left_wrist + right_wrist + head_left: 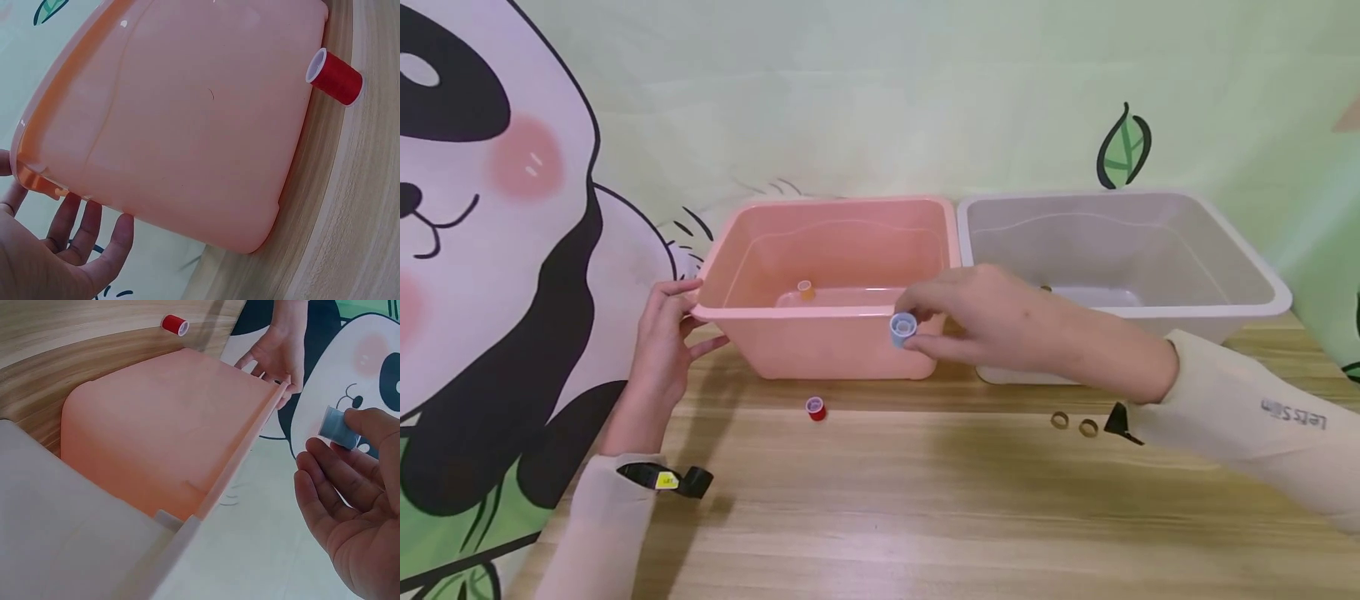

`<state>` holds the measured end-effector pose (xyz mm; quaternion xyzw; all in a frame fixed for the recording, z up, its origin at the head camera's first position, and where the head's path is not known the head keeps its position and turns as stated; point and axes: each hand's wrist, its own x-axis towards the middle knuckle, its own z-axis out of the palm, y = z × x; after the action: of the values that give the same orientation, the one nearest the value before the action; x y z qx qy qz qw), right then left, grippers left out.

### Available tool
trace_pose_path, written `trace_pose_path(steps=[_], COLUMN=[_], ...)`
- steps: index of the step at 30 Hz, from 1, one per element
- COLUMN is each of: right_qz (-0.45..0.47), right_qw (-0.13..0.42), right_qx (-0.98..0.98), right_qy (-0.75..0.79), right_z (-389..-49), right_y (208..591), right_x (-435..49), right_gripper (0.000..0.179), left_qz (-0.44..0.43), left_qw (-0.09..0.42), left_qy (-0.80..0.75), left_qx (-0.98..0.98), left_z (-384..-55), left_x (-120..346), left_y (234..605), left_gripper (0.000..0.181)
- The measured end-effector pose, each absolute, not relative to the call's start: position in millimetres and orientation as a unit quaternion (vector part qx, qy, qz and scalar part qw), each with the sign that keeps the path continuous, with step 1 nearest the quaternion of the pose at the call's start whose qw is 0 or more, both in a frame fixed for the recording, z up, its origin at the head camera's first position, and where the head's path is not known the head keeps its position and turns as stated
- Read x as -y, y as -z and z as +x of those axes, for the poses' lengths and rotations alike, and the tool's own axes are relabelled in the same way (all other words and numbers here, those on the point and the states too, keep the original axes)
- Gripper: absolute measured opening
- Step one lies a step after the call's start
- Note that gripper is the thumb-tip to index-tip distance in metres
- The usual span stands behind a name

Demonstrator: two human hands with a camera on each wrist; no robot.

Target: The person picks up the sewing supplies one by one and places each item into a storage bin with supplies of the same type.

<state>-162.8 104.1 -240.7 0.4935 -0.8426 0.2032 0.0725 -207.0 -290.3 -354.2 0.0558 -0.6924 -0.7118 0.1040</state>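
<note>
My right hand (981,312) pinches a light-blue thread spool (903,330) between thumb and fingers, at the front rim of the pink bin (842,346) in the head view. The spool (340,428) shows its pale end in the right wrist view. At the bin's left front corner, my left hand (662,342) holds the rim, its fingers spread along the edge and the outer wall. A yellowish spool (806,289) lies inside the pink bin. On the table in front of it stands a red thread spool (816,408).
A grey bin (1217,250) adjoins the pink one on the right, partly hidden by my right arm. Two small brown rings (1073,423) lie on the wooden table (880,517) before it. Behind the bins rises a printed panda backdrop (850,100).
</note>
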Motion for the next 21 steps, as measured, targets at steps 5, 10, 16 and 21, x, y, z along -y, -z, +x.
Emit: trace_pose_path(steps=[5,10,16,21], right_qz=[0.483,0.467,0.459,0.458], right_qw=[0.076,0.064,0.068,0.071], right_qx=[0.846,0.847,0.852,0.855], right_qy=[-0.214,-0.244,-0.241,-0.235], right_z=[-165,-171,-181,-187], right_y=[241,242,242,238], right_x=[-103,-103,-104,-103], right_gripper=[0.017,0.020,0.019,0.020], left_qz=[0.051,0.050,0.049,0.049], left_qw=[0.102,0.102,0.100,0.102], left_qy=[0.711,0.712,0.709,0.710], left_qx=[0.694,0.693,0.696,0.695], left_z=[-207,-207,-207,-208], left_x=[291,292,292,292], left_y=[355,355,356,356], left_gripper=[0.028,0.027,0.029,0.030])
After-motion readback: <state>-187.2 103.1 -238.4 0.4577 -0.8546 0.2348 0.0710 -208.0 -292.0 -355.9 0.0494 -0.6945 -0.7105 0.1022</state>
